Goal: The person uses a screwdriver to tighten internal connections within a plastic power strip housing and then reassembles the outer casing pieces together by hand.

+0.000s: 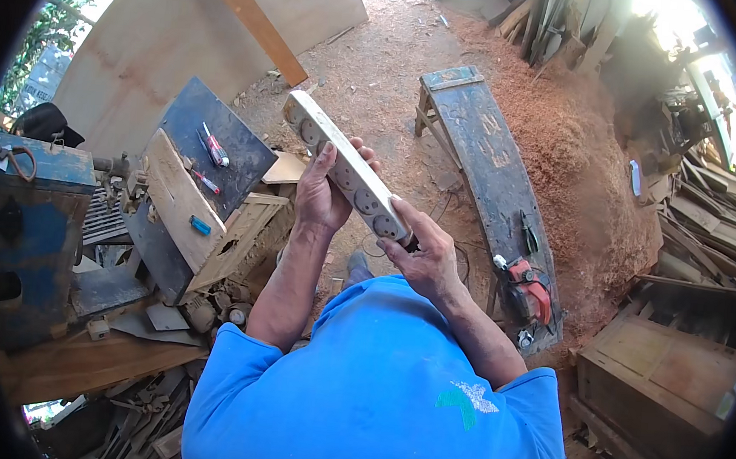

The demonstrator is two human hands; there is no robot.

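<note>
A long whitish power strip (352, 170) with several round sockets is held up in front of my chest. It slants from upper left down to lower right, its socket side turned partly toward me. My left hand (326, 192) wraps round its middle, thumb on the socket face and fingers over the far edge. At the lower right end my right hand (424, 252) grips it between thumb and fingers. A dark cord seems to hang near that end, though where it joins is hidden by my right hand.
On the long worn bench (496, 166) at right lie pliers (528, 232) and a red power tool (530, 294). The board-topped stand at left bears screwdrivers (214, 146) and a blue-handled piece (200, 225). Sawdust (561, 158) is heaped beyond the bench; a wooden box (661, 369) stands right.
</note>
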